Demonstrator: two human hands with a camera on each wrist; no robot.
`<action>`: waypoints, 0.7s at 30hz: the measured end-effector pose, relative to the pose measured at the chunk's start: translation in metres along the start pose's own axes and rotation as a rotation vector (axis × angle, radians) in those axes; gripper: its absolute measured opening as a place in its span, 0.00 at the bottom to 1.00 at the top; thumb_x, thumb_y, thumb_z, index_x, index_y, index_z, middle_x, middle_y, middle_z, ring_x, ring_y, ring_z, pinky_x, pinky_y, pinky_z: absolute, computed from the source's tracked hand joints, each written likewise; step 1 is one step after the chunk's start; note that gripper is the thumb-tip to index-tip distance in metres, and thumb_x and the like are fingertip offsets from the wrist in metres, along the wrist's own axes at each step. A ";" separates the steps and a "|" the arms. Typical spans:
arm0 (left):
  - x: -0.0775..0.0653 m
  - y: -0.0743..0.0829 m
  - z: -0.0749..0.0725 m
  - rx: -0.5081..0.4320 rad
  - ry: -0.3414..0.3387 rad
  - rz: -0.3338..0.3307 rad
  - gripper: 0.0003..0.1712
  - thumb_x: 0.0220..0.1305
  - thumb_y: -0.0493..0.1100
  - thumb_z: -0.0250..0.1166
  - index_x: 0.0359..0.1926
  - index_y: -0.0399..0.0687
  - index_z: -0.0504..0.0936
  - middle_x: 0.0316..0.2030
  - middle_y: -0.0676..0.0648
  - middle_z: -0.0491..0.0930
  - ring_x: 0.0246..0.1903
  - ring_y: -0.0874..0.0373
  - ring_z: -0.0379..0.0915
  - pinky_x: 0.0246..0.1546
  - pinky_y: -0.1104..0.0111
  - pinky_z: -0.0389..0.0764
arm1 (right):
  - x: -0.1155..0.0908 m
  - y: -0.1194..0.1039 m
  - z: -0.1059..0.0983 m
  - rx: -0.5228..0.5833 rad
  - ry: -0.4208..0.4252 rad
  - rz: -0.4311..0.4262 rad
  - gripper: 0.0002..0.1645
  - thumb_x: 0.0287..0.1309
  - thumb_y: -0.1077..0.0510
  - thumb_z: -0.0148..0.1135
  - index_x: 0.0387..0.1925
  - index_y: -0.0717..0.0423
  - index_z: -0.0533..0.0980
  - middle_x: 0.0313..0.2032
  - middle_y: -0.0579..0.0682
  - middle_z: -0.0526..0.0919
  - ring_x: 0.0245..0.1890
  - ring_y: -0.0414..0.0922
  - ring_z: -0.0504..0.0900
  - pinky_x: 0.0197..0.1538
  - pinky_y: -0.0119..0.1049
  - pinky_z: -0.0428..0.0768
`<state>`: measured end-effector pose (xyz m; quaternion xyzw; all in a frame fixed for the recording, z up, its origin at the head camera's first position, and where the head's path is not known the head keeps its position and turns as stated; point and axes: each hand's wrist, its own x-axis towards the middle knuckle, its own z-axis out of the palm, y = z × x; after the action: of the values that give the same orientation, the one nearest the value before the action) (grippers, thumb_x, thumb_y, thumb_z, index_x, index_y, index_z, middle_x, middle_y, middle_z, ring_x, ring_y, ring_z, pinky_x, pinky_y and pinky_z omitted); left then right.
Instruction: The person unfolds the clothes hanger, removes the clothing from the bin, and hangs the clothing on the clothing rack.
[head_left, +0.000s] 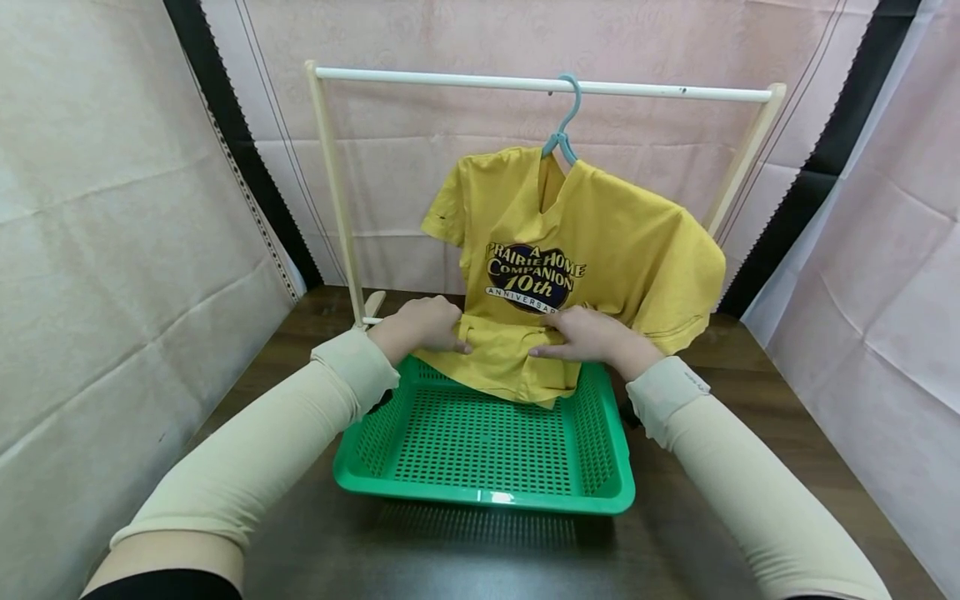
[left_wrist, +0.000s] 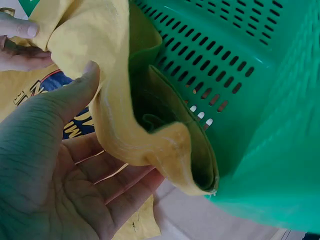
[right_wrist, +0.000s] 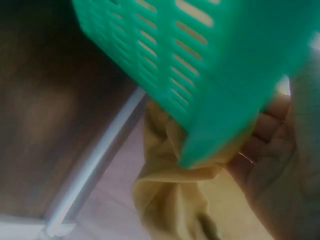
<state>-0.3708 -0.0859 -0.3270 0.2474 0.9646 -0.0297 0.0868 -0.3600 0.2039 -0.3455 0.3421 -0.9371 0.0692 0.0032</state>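
Observation:
A yellow T-shirt [head_left: 600, 225] with a dark printed emblem hangs from a light blue hanger [head_left: 567, 117]. Only the hanger's hook and neck show; its arms are hidden inside the shirt. My left hand [head_left: 429, 323] holds the lower left of the shirt, thumb in front and fingers behind the cloth [left_wrist: 95, 185]. At the lower middle, my right hand [head_left: 588, 337] pinches a fold of the shirt. Below the hands, the hem droops into the green basket [head_left: 487, 493]. The right wrist view is blurred and shows the right hand's palm beside the basket.
The hook sits over the white crossbar [head_left: 450, 80] of a rack, whose cream posts [head_left: 337, 183] stand at either side. The basket rests on a dark wooden table [head_left: 322, 533]. Pale fabric walls [head_left: 112, 208] close in the sides and back.

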 end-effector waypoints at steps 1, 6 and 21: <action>0.000 0.000 0.001 -0.001 0.000 -0.003 0.29 0.63 0.68 0.65 0.49 0.49 0.82 0.41 0.48 0.81 0.37 0.52 0.79 0.36 0.55 0.80 | 0.000 0.000 0.002 0.000 -0.005 -0.005 0.37 0.63 0.34 0.63 0.56 0.61 0.78 0.30 0.46 0.81 0.26 0.41 0.78 0.39 0.43 0.80; 0.001 -0.002 0.003 0.005 0.002 -0.009 0.22 0.66 0.65 0.64 0.40 0.52 0.80 0.38 0.48 0.78 0.35 0.53 0.76 0.33 0.56 0.78 | 0.001 0.000 0.008 -0.002 -0.028 -0.016 0.30 0.62 0.36 0.66 0.50 0.57 0.79 0.27 0.43 0.79 0.23 0.40 0.75 0.34 0.42 0.78; 0.002 -0.005 -0.001 -0.024 0.002 -0.013 0.15 0.68 0.55 0.67 0.44 0.49 0.82 0.38 0.48 0.79 0.36 0.53 0.77 0.36 0.57 0.79 | 0.002 0.004 0.010 0.006 0.014 -0.094 0.18 0.66 0.48 0.67 0.48 0.58 0.82 0.35 0.48 0.86 0.29 0.38 0.83 0.38 0.41 0.82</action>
<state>-0.3753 -0.0890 -0.3262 0.2401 0.9665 -0.0185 0.0885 -0.3638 0.2049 -0.3556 0.3853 -0.9198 0.0740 0.0119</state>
